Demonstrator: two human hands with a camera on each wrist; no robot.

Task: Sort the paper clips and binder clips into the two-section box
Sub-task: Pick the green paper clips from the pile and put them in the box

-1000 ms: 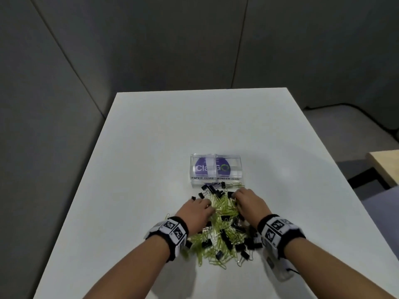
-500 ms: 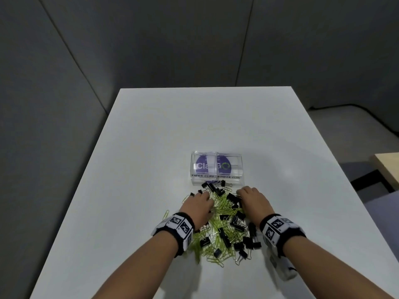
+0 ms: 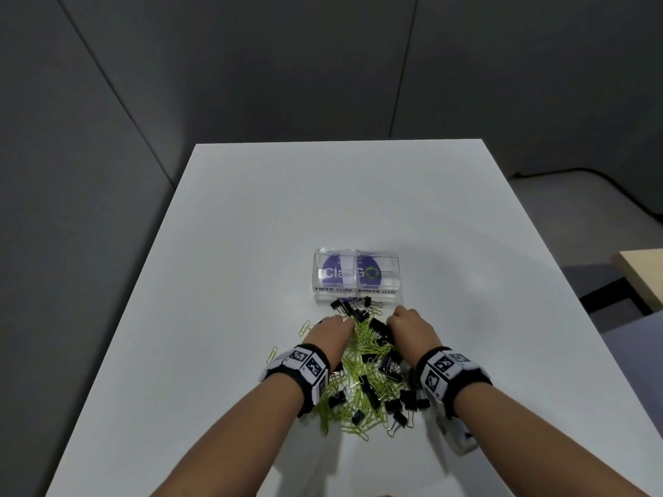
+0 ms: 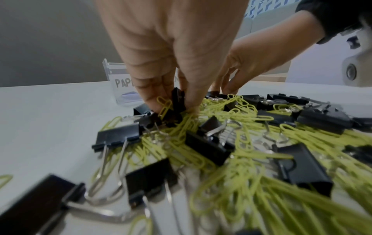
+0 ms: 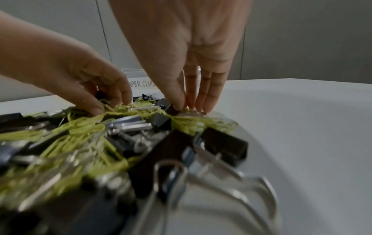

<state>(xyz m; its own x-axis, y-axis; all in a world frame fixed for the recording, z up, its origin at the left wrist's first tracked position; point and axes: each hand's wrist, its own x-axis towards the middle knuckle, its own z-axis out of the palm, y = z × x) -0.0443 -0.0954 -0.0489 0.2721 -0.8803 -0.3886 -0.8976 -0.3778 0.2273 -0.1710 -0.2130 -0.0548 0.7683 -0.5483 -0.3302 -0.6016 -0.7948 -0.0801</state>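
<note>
A heap of yellow paper clips [image 3: 358,367] and black binder clips [image 3: 389,364] lies on the white table, just in front of the clear two-section box [image 3: 337,289]. Its sections are labelled PAPER CLIPS on the left and BINDER CLIPS on the right. My left hand [image 4: 173,106] is at the heap's far left, thumb and fingers pinching an upright black binder clip [image 4: 178,99] with a yellow paper clip [image 4: 164,106] caught against it. My right hand [image 5: 187,108] is at the far right edge, thumb and fingertips closed on a binder clip's silver handle [image 5: 189,113].
The white table [image 3: 251,245] stretches wide beyond the box and to both sides. A few stray paper clips [image 3: 272,353] lie left of the heap. Grey partition walls stand behind, and a wooden surface [image 3: 645,278] shows at the far right.
Both hands have crept forward over the heap toward the box, and their fingertips have closed on clips at its far edge.
</note>
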